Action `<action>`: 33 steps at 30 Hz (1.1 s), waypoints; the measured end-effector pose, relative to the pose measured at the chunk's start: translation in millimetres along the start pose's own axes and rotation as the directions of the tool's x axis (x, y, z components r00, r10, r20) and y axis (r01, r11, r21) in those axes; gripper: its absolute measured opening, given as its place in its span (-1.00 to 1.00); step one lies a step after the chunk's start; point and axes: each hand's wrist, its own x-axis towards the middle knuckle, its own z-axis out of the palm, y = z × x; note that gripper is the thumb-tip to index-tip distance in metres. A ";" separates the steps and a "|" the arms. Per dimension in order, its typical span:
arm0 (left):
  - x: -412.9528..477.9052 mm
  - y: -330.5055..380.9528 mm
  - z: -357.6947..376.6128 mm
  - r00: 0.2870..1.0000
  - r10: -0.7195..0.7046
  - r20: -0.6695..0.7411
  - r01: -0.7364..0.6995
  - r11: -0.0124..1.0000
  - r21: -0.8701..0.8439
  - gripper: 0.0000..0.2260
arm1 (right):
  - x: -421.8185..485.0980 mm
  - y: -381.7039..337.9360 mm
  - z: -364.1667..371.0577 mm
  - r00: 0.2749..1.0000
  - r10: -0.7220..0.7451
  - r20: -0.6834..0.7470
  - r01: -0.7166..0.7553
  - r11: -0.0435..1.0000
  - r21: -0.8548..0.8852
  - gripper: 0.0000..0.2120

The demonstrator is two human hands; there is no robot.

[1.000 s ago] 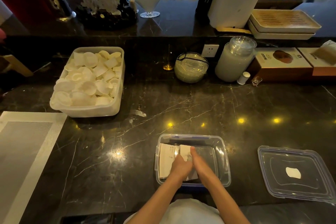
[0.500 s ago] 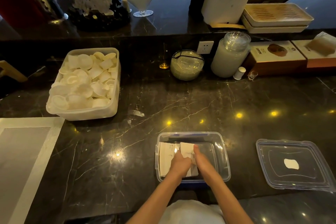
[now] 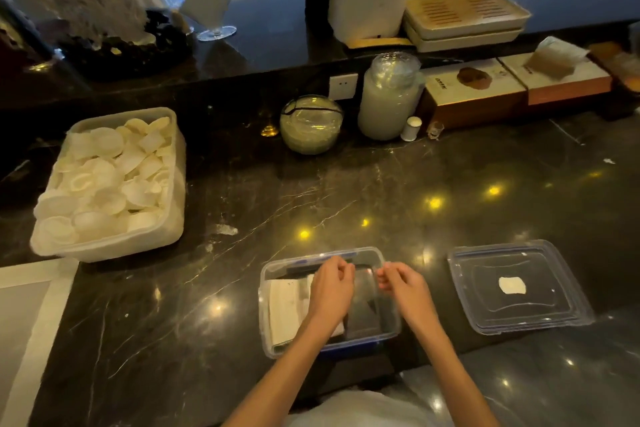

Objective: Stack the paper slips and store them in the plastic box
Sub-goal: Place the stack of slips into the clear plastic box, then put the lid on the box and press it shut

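Note:
A clear plastic box [image 3: 388,262] sits on the dark marble counter close to me. White paper slips [image 3: 285,308] lie stacked in its left half. My left hand [image 3: 330,289] hovers over the middle of the box, fingers curled in and holding nothing, hiding part of the slips. My right hand [image 3: 403,291] hovers over the box's right side, fingertips bunched together and also holding nothing. The two hands are a little apart.
The box's clear lid [image 3: 554,274] lies to the right with a small white label in its middle. A white tub of shell-like pieces [image 3: 173,218] stands at the left. Jars [image 3: 389,104] and cartons [image 3: 474,97] line the back ledge. A pale mat [image 3: 31,315] lies at the far left.
Both hands were pressed down on the slips inside the box; they have let go, lifted and moved apart. The slips stay in the box.

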 end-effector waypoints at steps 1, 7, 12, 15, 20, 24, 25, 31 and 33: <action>2.2 9.5 10.4 1.000 0.022 0.017 -0.023 1.000 0.012 -0.86 | 4.1 -0.4 -15.7 0.999 -0.014 -0.031 0.015 1.000 0.014 -0.76; 14.9 64.2 99.0 0.992 0.029 0.122 -0.039 0.996 0.085 -0.84 | 28.2 22.3 -146.3 0.961 0.047 -0.273 -0.035 0.998 0.046 -0.70; 37.5 86.4 177.4 0.988 -0.057 0.144 0.037 0.989 0.140 -0.83 | 45.2 57.2 -259.3 0.888 0.119 -0.444 -0.171 0.982 -0.079 -0.86; 49.9 86.5 213.8 0.972 -0.183 0.147 0.149 0.966 0.212 -0.73 | 60.7 75.5 -301.9 0.853 0.163 -0.496 -0.281 0.944 -0.172 -0.71; 54.4 74.7 253.4 0.922 -0.329 0.203 0.257 0.914 0.313 -0.55 | 81.4 90.2 -334.1 0.836 0.261 -0.483 -0.423 0.867 -0.263 -0.46; 53.5 68.8 270.6 0.918 -0.346 0.193 0.286 0.916 0.283 -0.69 | 89.0 101.3 -341.0 0.871 0.270 -0.410 -0.400 0.875 -0.274 -0.56; 53.7 67.8 272.6 0.920 -0.343 0.188 0.286 0.918 0.274 -0.70 | 89.7 104.2 -341.7 0.875 0.268 -0.403 -0.392 0.881 -0.265 -0.57; 55.5 66.5 270.4 0.915 -0.349 0.202 0.322 0.934 0.153 -0.92 | 96.9 110.4 -347.0 0.883 0.297 -0.364 -0.398 0.884 -0.244 -0.58; 62.0 73.4 259.1 0.904 -0.371 0.214 0.364 0.929 0.072 -0.89 | 101.4 101.0 -344.9 0.900 0.304 -0.313 -0.373 0.908 -0.192 -0.64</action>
